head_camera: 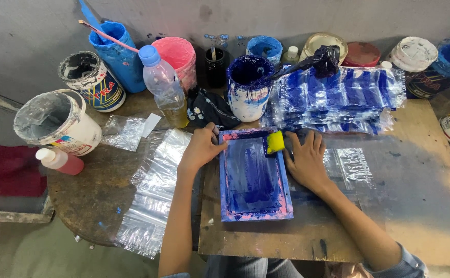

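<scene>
A small printing frame (254, 177), blue-edged with pink smears and blue ink on its mesh, lies flat on a wooden board (420, 195). My left hand (202, 146) presses on the frame's upper left corner. My right hand (307, 159) rests flat against the frame's right edge, on a clear plastic bag (351, 164). A yellow-handled squeegee (275, 141) lies inside the frame at its top right, beside my right fingers. Neither hand grips anything.
A stack of blue-printed plastic bags (338, 98) lies behind the frame. A blue ink tub (248, 87), several paint tubs, a plastic water bottle (164, 85) and a small pink bottle (60, 160) line the back and left. Unprinted clear bags (153, 195) lie at left.
</scene>
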